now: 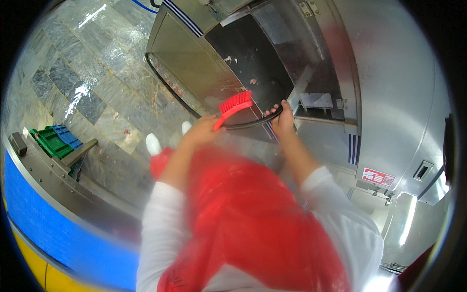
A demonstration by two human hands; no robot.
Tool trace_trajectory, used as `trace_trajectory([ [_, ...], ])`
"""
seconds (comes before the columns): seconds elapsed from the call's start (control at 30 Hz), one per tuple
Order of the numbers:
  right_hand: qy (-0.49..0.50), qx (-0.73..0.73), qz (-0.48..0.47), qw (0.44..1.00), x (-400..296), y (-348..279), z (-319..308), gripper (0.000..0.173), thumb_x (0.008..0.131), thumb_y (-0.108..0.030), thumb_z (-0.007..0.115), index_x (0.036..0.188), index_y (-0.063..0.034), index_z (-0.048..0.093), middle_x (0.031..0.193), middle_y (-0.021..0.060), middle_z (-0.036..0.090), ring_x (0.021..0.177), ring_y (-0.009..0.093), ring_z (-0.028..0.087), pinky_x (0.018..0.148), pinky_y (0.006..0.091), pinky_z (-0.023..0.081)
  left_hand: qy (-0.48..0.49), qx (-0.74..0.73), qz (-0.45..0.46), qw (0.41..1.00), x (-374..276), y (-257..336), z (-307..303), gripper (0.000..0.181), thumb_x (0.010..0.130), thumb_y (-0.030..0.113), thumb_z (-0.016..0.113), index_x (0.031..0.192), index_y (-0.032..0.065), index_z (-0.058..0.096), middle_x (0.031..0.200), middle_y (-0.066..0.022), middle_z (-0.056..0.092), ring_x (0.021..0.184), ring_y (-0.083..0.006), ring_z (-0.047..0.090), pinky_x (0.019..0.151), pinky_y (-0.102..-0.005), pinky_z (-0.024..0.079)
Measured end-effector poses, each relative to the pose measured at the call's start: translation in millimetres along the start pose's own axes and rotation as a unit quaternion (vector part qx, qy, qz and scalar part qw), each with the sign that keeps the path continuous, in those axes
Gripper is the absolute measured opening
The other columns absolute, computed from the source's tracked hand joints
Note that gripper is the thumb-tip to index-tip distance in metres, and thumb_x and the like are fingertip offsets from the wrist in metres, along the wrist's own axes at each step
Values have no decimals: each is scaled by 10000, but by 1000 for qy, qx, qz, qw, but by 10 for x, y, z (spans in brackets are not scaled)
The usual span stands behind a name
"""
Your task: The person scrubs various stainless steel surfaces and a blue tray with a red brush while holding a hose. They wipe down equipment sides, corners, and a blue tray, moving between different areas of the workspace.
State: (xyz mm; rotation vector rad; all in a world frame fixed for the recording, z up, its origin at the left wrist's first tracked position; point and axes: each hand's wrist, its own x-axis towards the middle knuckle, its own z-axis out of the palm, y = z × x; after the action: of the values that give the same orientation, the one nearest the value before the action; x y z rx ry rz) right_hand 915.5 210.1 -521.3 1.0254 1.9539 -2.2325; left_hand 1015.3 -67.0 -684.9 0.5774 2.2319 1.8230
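My left hand (202,132) grips a red scrub brush (235,106) by its handle, bristles pointing up and away from me. A black hose (242,125) runs from the floor past this hand, which also seems to hold it. The hose's end part lies in my right hand (282,118), fingers curled around it. Just beyond both hands is a steel machine with an open lower compartment; its dark inner surface (251,58) carries small scraps, one of them a pinkish piece (253,81).
Wet floor tiles (120,122) with reddish scraps lie to the left. A conveyor with a blue belt (47,215) stands at lower left, near green and blue plastic crates (54,142). The steel housing (397,91) rises at right. A blue hose (144,6) shows at the top.
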Motion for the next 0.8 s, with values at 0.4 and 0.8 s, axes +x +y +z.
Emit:
trace_trajectory([
  [0.4, 130, -68, 20, 989, 395, -187, 66, 384, 1085, -103, 462, 1460, -185, 438, 818, 31, 500, 587, 139, 463, 536, 349, 456, -12, -32, -85, 996, -186, 358, -431, 309, 962, 328, 701, 1075, 41, 709, 1062, -205, 726, 1032, -426, 685, 925, -500, 521],
  [0.8, 55, -157, 45, 985, -363, -518, 33, 468, 1081, -134, 487, 1544, -157, 420, 757, 13, 471, 581, 124, 446, 540, 362, 473, -14, -18, -71, 997, -303, 312, -373, 375, 939, 402, 683, 1073, 55, 735, 1071, -202, 725, 1050, -428, 682, 948, -521, 513],
])
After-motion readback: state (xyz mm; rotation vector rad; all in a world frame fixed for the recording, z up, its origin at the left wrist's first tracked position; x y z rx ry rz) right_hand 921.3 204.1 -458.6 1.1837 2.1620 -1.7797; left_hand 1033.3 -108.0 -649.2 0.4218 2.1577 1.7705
